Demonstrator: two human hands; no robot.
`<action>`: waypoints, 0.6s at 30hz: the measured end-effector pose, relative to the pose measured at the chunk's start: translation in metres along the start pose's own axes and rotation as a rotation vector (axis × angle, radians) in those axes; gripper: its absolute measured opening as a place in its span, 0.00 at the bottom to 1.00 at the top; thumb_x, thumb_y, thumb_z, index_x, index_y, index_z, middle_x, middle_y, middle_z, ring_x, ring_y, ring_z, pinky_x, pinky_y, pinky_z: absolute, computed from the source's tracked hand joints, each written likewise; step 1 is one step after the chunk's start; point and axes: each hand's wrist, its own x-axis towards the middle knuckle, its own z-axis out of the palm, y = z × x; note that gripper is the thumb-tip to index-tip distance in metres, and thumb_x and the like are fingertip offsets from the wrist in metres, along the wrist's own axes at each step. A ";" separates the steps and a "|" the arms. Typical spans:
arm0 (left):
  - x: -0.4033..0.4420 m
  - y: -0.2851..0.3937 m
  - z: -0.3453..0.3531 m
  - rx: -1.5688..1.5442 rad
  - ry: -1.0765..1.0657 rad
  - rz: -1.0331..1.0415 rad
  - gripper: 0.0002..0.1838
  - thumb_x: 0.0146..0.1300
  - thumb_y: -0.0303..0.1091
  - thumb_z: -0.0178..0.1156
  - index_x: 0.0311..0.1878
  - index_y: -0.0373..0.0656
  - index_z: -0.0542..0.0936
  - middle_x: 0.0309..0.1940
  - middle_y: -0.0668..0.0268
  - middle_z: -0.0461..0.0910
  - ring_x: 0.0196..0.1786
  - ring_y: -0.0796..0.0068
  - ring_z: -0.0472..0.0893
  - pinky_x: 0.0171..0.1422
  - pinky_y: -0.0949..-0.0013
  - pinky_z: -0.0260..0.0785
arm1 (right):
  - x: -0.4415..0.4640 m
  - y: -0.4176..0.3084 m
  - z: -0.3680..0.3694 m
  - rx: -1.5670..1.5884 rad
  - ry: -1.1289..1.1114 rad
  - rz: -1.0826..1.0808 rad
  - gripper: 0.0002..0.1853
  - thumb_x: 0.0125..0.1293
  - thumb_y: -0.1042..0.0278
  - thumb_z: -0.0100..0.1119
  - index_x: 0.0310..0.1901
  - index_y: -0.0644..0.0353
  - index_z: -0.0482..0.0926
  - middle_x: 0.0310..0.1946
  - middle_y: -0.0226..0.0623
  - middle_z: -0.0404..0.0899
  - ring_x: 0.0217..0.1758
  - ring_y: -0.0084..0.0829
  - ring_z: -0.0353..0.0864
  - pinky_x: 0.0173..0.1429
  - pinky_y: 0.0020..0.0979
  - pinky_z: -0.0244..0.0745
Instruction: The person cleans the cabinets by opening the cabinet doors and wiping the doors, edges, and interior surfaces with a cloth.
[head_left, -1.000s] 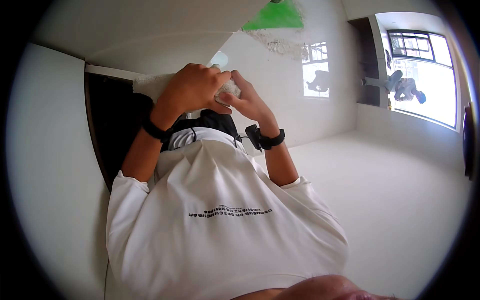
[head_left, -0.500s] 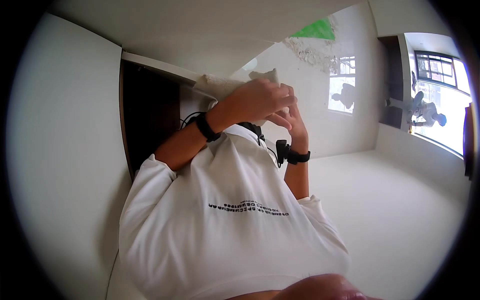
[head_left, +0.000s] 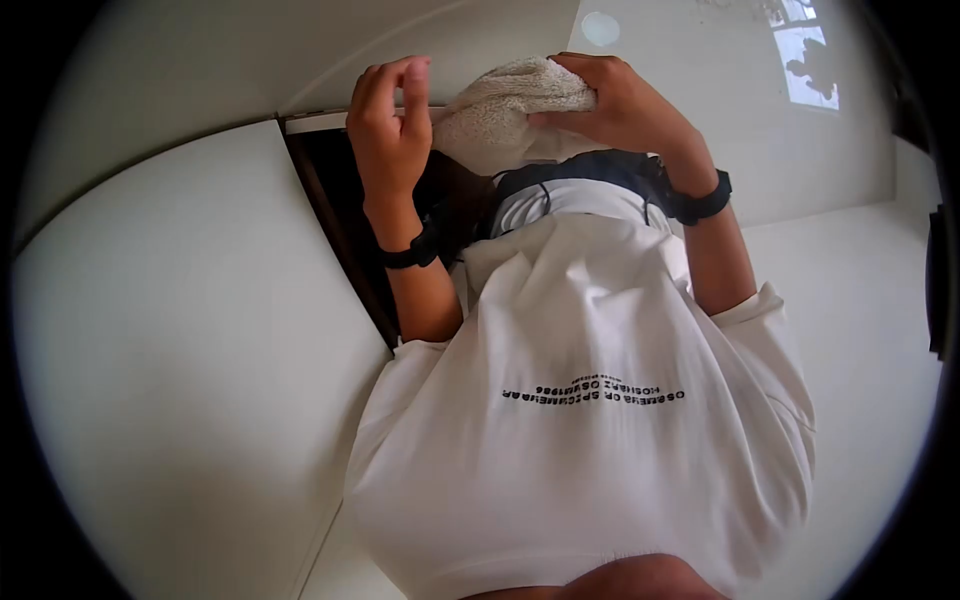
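Note:
A bunched, cream terry cloth [head_left: 515, 95] is in my right hand [head_left: 630, 105], with the fingers over its top and the thumb along its near side. My left hand [head_left: 390, 130] is raised to the left of the cloth. Its fingers are loosely curled and the thumb stands apart from them, with nothing visible between. Whether the edge of the left hand touches the cloth I cannot tell. Both wrists wear black bands, the left one [head_left: 410, 252] and the right one [head_left: 705, 200]. The cloth's underside is hidden.
A large white panel [head_left: 190, 270] fills the left side, beside a dark opening [head_left: 335, 185] behind my left forearm. Above is a pale surface [head_left: 400, 35]. The glossy floor [head_left: 700, 50] at upper right carries a window reflection [head_left: 808, 65] and a round light spot [head_left: 601, 28].
My hands have moved apart: the left went up and left, away from the cloth, and the right keeps hold of it. My view has shifted, and the bright window at right is gone.

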 end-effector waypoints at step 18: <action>0.032 0.002 0.044 0.354 -0.114 -0.087 0.21 0.71 0.56 0.53 0.35 0.49 0.83 0.27 0.71 0.84 0.30 0.69 0.82 0.34 0.64 0.72 | -0.087 0.118 -0.031 0.133 0.148 0.229 0.30 0.56 0.62 0.67 0.61 0.64 0.74 0.52 0.39 0.79 0.55 0.31 0.77 0.59 0.34 0.73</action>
